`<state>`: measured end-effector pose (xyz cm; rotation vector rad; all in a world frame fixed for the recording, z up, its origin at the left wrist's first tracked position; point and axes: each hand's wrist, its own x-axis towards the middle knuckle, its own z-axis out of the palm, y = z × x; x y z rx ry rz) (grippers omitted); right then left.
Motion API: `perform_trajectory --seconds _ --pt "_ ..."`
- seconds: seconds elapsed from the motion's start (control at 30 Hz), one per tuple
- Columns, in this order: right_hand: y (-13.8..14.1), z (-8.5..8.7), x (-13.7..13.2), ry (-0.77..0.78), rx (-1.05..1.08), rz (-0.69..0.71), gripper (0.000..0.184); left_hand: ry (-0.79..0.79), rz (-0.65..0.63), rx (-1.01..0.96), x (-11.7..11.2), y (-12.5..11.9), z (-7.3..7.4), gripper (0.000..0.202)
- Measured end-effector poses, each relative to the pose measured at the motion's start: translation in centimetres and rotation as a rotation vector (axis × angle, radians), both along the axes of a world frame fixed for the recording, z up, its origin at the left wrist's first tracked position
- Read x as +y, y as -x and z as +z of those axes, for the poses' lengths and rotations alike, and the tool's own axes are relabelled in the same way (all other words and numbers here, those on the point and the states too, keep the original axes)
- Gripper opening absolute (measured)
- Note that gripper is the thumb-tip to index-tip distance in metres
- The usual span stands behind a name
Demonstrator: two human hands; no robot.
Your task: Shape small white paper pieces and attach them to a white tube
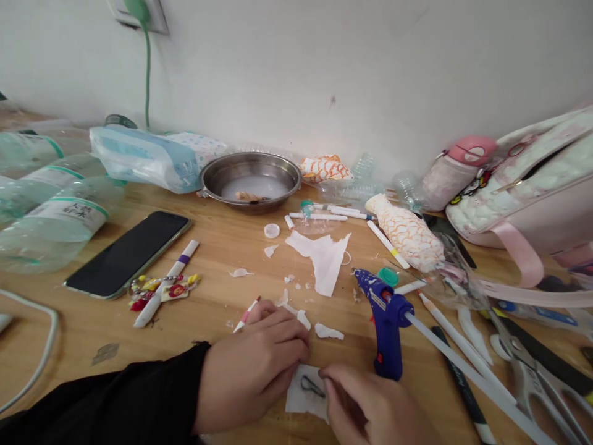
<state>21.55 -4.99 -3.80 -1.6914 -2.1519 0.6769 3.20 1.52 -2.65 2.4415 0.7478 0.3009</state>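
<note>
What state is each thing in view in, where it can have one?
Small paper: marked with a dark outline
Left hand: fingers bent, at the small paper's left edge
Right hand: at the small paper's right edge
Phone: face up, screen dark
Metal bowl: upright, brownish thing inside
Glue gun: white stick in its rear
Green plug: in wall socket
Labelled bottles: on their sides
Large paper: torn

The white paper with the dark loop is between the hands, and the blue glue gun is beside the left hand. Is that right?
Not quite: the blue glue gun is beside the right hand, not the left hand, as the head view shows. The white paper is between the hands.
</note>
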Motion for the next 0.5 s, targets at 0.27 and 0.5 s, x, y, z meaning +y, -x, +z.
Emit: perform_trajectory --seconds 0.27,0.5 --pt "0.10 -0.35 -0.01 0.002 -0.199 -0.045 0.017 0.030 0.013 0.002 -0.02 -0.27 0.00 0.015" --pt "0.21 -0.64 0.24 0.039 -0.230 0.003 0.009 0.072 0.026 0.006 -0.01 -0.23 0.09 0.015"
